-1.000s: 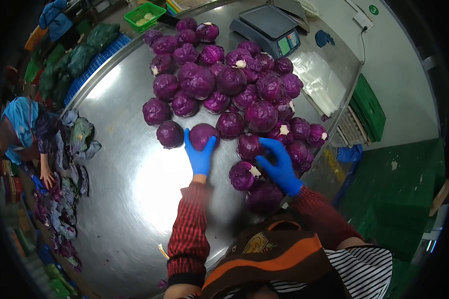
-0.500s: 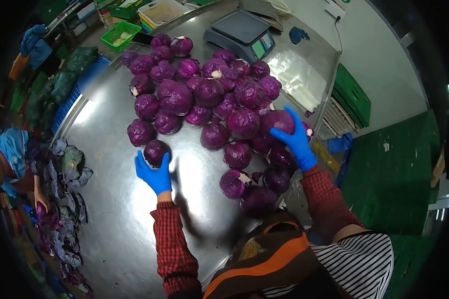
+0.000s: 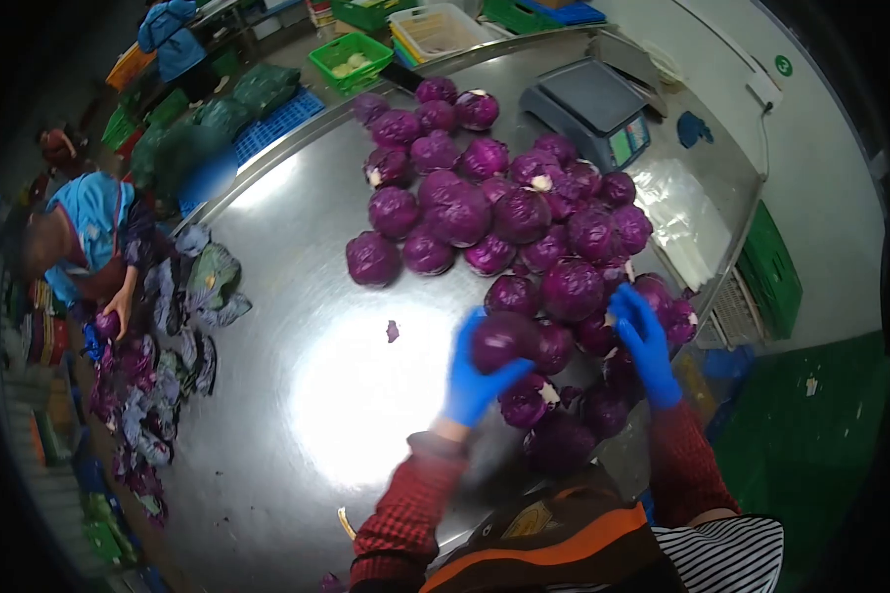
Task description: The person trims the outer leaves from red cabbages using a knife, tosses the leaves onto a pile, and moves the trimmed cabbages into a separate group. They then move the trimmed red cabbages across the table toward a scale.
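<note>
My left hand point(image 3: 473, 381), in a blue glove, is wrapped round a dark red cabbage point(image 3: 502, 341) at the near left side of the pile. The cabbage overlaps others behind it in this view. My right hand point(image 3: 645, 346), also gloved in blue, is over the pile's right side with its fingers stretched out, close to the cabbages point(image 3: 653, 293) there. Several more red cabbages point(image 3: 460, 214) lie heaped across the steel table point(image 3: 267, 395), some showing pale cut stems. Close to my body sits another dark red cabbage point(image 3: 560, 442).
A digital scale point(image 3: 591, 99) and clear plastic bags point(image 3: 677, 222) are on the table's far right. Loose outer leaves point(image 3: 208, 282) lie along the left edge, where a co-worker point(image 3: 94, 227) handles a cabbage. Behind the table are a green crate point(image 3: 351, 61) and filled net bags point(image 3: 265, 89).
My left hand has brought its cabbage rightward to the near pile. My right hand has come off the cabbage it was on and moved nearer to me. The view has swung left.
</note>
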